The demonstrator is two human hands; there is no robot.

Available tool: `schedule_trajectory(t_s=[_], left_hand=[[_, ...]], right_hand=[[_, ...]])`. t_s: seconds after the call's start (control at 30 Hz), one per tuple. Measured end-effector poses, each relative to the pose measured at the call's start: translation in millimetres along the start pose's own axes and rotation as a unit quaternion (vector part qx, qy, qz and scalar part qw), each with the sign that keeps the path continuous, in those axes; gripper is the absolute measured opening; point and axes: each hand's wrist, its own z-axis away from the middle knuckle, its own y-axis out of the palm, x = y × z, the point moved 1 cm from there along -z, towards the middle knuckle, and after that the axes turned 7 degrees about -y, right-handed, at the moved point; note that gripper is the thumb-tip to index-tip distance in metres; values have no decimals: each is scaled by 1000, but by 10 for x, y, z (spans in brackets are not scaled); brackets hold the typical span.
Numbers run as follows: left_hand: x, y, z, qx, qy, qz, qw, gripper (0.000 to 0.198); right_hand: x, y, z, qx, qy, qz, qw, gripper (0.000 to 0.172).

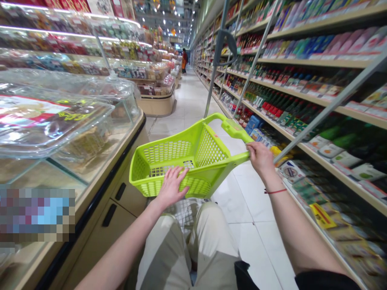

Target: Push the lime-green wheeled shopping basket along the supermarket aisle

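A lime green plastic shopping basket (193, 155) with a mesh wall and a long handle hangs tilted in front of my knees. My left hand (172, 187) lies flat against its near wall, fingers spread. My right hand (259, 157) is closed round the basket's rim near the handle. A thin red string circles my right wrist. The basket looks empty inside.
I am in a supermarket aisle with a pale tiled floor (187, 100). Stocked shelves (317, 100) line the right. A glass-topped counter (69, 121) with clear lids runs along the left. A person in orange (184, 60) stands far down the aisle.
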Motion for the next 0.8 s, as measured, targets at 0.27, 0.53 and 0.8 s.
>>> schedule_trajectory(t_s=[0.27,0.53,0.8], left_hand=[[-12,-23,31,-4,-18,-16,1000,69],[-7,-29,23,-1,-16,-4,1000,63],[-2,-5,10,4,-7,10,1000,65]], right_hand=[[921,359,287,44,-73,-26,996,27],[1009,405,370,103,-140,-59,983,27],[7,-86,45,45,-58,-49,996,26]])
